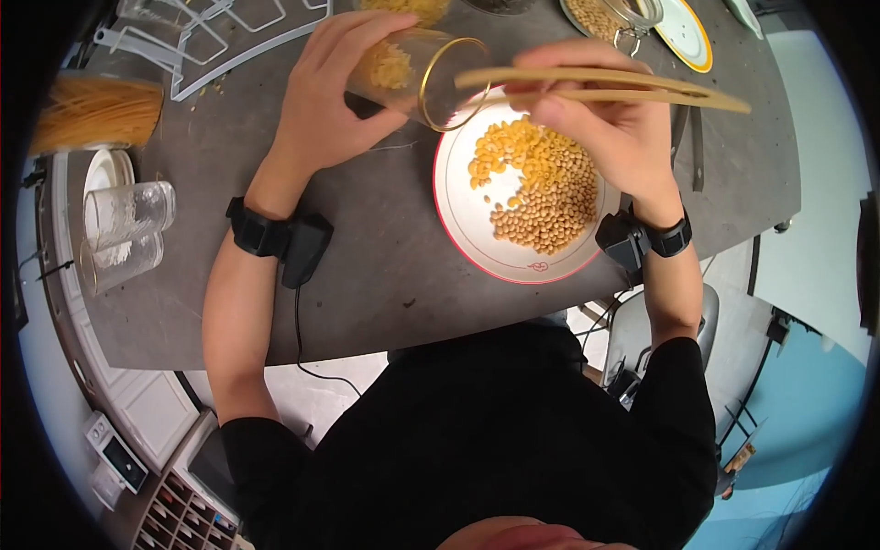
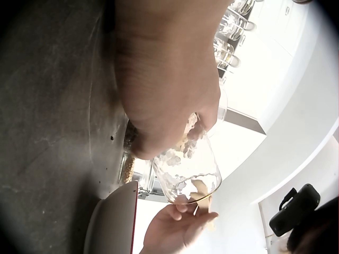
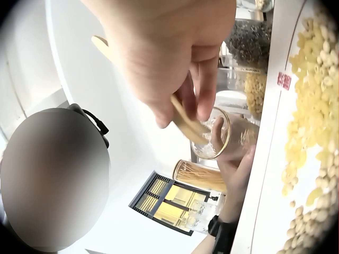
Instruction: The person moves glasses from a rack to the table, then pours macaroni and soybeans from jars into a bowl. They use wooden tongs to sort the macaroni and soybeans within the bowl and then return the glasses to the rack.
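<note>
My left hand (image 1: 316,105) grips a gold-rimmed glass (image 1: 423,73), tipped on its side with its mouth toward the right. Pale yellow pasta pieces (image 1: 387,66) lie inside it, toward the base. Wooden tongs (image 1: 665,89) are held in my right hand (image 1: 628,137), between thumb and fingers. Their tips point left and overlap the glass mouth in the head view; in the right wrist view the tongs (image 3: 185,124) reach into the rim. Below sits a white, red-rimmed plate (image 1: 463,215) bearing small yellow pasta (image 1: 502,144) and round tan beans (image 1: 548,220).
At the left lie a container of spaghetti (image 1: 96,112) and clear glasses (image 1: 137,211). A white wire rack (image 1: 206,78) stands at the back left. Behind the plate are a clip-top jar of beans (image 1: 596,18) and a yellow-rimmed plate (image 1: 689,37).
</note>
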`<control>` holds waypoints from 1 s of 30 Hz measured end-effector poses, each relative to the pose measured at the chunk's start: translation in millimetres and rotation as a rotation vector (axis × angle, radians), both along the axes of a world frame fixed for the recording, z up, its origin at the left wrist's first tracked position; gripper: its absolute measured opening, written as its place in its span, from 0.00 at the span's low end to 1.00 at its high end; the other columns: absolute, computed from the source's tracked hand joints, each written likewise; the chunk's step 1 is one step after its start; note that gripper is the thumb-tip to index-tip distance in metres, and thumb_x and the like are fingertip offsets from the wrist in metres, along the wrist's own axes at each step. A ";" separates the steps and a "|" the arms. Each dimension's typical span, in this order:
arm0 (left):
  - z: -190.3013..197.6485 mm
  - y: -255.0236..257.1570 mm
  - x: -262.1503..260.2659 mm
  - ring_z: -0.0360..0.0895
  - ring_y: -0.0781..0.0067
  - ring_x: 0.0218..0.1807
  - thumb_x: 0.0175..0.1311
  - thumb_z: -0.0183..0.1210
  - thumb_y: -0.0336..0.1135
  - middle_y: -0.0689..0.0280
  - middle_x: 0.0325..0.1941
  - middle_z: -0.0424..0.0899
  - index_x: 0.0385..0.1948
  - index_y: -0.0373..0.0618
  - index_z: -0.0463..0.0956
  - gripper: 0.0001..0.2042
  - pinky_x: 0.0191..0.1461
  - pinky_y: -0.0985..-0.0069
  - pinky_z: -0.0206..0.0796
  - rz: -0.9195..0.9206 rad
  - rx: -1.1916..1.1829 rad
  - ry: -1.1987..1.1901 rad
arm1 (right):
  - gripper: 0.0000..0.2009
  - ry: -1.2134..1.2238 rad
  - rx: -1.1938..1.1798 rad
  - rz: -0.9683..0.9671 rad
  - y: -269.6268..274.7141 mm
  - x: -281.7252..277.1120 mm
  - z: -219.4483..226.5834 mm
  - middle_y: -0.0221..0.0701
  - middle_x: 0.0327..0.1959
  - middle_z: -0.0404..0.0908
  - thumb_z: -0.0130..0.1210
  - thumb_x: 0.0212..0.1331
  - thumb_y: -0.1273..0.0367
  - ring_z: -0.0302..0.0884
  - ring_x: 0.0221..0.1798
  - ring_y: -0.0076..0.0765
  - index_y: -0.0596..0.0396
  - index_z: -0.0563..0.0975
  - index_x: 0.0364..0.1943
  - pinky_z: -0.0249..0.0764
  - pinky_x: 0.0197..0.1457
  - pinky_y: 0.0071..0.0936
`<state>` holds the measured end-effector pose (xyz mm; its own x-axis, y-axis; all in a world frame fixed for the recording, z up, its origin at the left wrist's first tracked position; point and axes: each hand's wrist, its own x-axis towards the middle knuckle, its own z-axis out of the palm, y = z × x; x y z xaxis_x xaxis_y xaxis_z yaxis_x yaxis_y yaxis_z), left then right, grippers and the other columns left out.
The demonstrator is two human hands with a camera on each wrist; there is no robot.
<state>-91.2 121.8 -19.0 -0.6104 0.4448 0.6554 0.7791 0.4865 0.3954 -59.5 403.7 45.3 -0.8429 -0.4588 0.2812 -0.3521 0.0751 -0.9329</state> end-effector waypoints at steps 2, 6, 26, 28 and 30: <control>-1.5 -0.4 -2.3 0.78 0.55 0.62 0.46 0.78 0.34 0.60 0.62 0.81 0.62 0.46 0.75 0.36 0.65 0.63 0.70 0.010 -0.010 0.003 | 0.11 -0.037 -0.087 -0.020 12.2 3.7 1.3 0.31 0.40 0.89 0.70 0.62 0.71 0.86 0.43 0.23 0.58 0.84 0.47 0.80 0.48 0.22; -2.4 -1.2 -2.1 0.78 0.57 0.62 0.46 0.78 0.34 0.60 0.62 0.81 0.62 0.45 0.74 0.36 0.65 0.64 0.69 0.005 0.013 -0.019 | 0.10 0.089 0.319 0.166 33.0 7.5 6.9 0.35 0.34 0.88 0.72 0.56 0.71 0.87 0.35 0.32 0.61 0.84 0.38 0.79 0.38 0.28; -4.4 -3.0 -5.2 0.79 0.59 0.60 0.47 0.79 0.35 0.62 0.61 0.82 0.62 0.44 0.75 0.36 0.65 0.67 0.70 -0.005 0.011 0.009 | 0.09 0.149 0.378 0.339 21.7 8.7 -1.2 0.35 0.30 0.88 0.72 0.55 0.70 0.86 0.32 0.36 0.59 0.85 0.35 0.78 0.36 0.29; -4.9 -3.1 -4.1 0.79 0.59 0.61 0.47 0.79 0.36 0.61 0.61 0.81 0.62 0.44 0.74 0.36 0.65 0.66 0.70 0.001 0.013 -0.002 | 0.08 0.124 0.278 0.328 16.5 5.6 6.2 0.38 0.30 0.88 0.72 0.56 0.73 0.87 0.32 0.35 0.62 0.85 0.36 0.79 0.36 0.28; -4.5 -3.3 -4.1 0.79 0.59 0.61 0.48 0.79 0.36 0.61 0.61 0.81 0.62 0.44 0.74 0.36 0.65 0.66 0.70 -0.005 0.009 -0.003 | 0.07 0.134 0.158 0.080 10.1 4.0 13.6 0.39 0.36 0.89 0.69 0.58 0.76 0.87 0.38 0.32 0.63 0.86 0.40 0.81 0.43 0.27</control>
<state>-95.3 118.5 -23.5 -0.6102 0.4417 0.6577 0.7802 0.4794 0.4019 -55.5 413.8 59.0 -0.7621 -0.5698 0.3074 -0.4827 0.1837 -0.8563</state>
